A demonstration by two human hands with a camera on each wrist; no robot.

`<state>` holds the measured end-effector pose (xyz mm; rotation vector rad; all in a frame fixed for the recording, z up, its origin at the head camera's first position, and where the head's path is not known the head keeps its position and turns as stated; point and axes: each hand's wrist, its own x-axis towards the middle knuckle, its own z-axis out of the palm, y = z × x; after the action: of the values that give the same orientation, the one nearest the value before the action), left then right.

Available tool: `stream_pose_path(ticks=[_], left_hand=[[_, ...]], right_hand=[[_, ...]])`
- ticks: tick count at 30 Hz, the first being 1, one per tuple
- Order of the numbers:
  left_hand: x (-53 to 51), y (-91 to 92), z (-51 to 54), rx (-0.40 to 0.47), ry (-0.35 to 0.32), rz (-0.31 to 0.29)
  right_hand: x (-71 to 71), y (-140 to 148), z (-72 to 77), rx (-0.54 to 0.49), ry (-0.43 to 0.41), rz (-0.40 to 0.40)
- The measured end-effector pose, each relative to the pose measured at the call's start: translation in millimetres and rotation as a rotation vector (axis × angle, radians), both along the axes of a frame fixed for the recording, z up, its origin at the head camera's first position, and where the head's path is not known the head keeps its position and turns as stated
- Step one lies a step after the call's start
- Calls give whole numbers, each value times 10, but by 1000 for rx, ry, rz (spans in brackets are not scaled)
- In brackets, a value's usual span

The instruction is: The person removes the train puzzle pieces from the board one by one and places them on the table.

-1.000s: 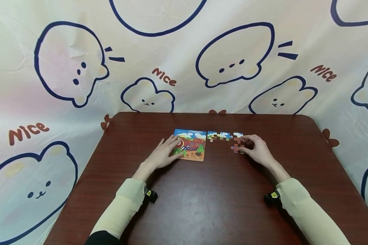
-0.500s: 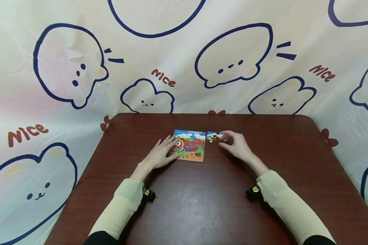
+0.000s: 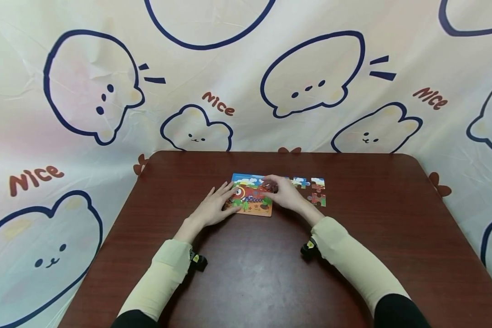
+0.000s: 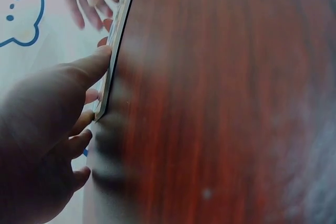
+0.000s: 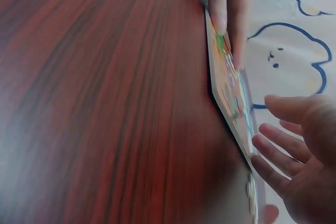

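A square, colourful puzzle board point(image 3: 253, 208) lies flat near the far edge of the table. My left hand point(image 3: 210, 208) rests on its left side with spread fingers; in the left wrist view that hand point(image 4: 44, 103) has its thumb against the board's edge point(image 4: 116, 40). Over the upper right part of the board hovers my right hand point(image 3: 286, 193), thumb and fingers apart. The right wrist view shows this hand point(image 5: 315, 153) beside the board point(image 5: 227, 85), its fingers loosely bent and no piece visible between them.
Right of the board lie loose puzzle pieces: one blue and white point(image 3: 300, 182), one at the upper right point(image 3: 318, 183), and a red and green one point(image 3: 317, 199) below it. Another is partly hidden behind my right hand. A patterned cloth point(image 3: 246, 82) hangs behind the brown table point(image 3: 246, 282).
My right hand has moved left, from the loose pieces at the right to above the board, uncovering those pieces. My left hand has stayed on the board's left side.
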<state>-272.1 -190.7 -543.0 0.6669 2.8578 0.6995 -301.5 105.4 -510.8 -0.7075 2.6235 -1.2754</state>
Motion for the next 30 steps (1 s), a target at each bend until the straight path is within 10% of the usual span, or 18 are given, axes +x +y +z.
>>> stream_pose_path(ticks=[3, 10, 20, 30], left_hand=[[93, 68, 175, -32, -26, 15], [109, 89, 201, -72, -32, 27], [-8, -11, -11, 50, -38, 20], [58, 20, 93, 3, -25, 6]], right_hand=[[-23, -105, -19, 14, -12, 34], [-54, -252, -78, 130, 54, 58], [48, -437, -83, 349, 260, -30], [57, -543, -22, 344, 118, -100]])
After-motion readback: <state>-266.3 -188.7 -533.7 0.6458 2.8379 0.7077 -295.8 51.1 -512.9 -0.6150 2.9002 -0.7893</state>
